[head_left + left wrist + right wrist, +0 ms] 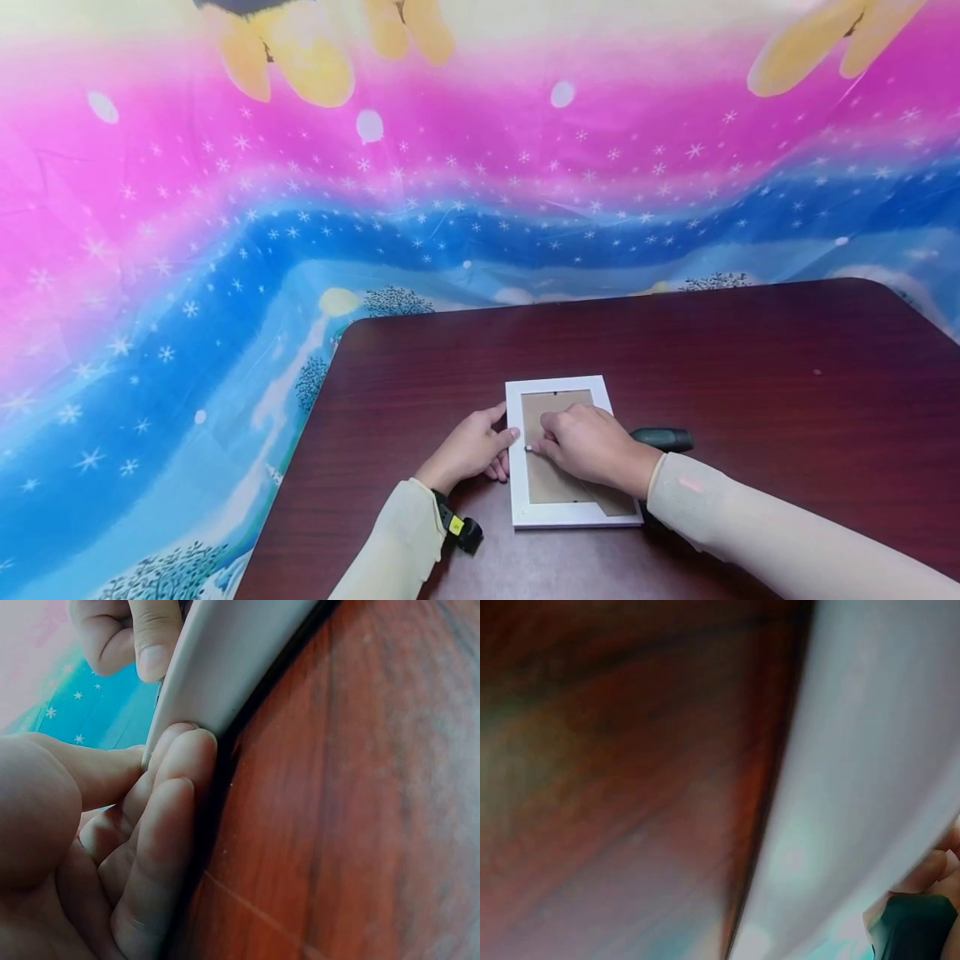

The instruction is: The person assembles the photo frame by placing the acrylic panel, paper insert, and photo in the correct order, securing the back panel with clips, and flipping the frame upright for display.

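Observation:
A white picture frame [517, 492] lies back side up on the table, its brown backing board [551, 492] showing. At the frame's left side is my left hand [474, 446], thumb on top and fingers against the outer edge, gripping it. My right hand [592, 442] is curled over the backing and holds a tool with a dark green handle [663, 439], which sticks out past the wrist. In the right wrist view that handle [915, 930] is above the frame, before the fingers. The thumb tip is by the frame's left inner edge; the tool's tip cannot be made out.
The dark reddish wooden table [420, 375] extends round the frame on all sides. Behind it hangs a pink and blue cloth [480, 183] with snowflakes. A black wrist camera [467, 533] sits at the left wrist, close to the table top.

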`<state>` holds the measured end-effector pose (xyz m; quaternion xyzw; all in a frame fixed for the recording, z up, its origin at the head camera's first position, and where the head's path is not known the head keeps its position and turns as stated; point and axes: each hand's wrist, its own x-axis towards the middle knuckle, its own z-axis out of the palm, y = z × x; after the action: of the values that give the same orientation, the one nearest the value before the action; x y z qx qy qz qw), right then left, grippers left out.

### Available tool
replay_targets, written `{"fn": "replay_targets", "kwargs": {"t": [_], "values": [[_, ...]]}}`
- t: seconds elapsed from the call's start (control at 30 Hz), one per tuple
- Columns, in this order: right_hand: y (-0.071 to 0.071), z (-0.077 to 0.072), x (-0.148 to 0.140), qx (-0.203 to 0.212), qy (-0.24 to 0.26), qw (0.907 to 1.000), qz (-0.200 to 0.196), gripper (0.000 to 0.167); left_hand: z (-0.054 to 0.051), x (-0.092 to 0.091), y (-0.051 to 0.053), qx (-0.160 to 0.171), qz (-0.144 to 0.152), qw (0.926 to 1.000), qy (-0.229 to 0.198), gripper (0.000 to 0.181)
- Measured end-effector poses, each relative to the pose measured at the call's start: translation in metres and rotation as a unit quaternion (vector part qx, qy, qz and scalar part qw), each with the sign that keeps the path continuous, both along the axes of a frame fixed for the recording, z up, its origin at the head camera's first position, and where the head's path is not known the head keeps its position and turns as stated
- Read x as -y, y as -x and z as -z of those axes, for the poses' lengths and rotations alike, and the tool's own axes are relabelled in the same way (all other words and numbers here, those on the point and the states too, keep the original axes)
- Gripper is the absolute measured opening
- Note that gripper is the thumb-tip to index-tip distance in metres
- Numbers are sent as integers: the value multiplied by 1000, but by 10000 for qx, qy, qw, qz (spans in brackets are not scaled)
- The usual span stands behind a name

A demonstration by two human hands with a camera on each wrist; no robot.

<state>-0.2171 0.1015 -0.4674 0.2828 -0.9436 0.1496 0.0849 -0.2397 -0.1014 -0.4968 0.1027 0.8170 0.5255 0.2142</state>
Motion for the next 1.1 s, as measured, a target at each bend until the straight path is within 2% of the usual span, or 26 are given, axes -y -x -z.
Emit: {"fn": "replay_targets", "kwargs": {"t": [0.73,1.1], "values": [[-3,2,-2,-231,-52,9996,-158,34,2,0,1,-128,96,9998,70,65],[-2,5,-2,-176,78,9997,-150,34,3,0,1,-139,77,9999,69,65]]}}
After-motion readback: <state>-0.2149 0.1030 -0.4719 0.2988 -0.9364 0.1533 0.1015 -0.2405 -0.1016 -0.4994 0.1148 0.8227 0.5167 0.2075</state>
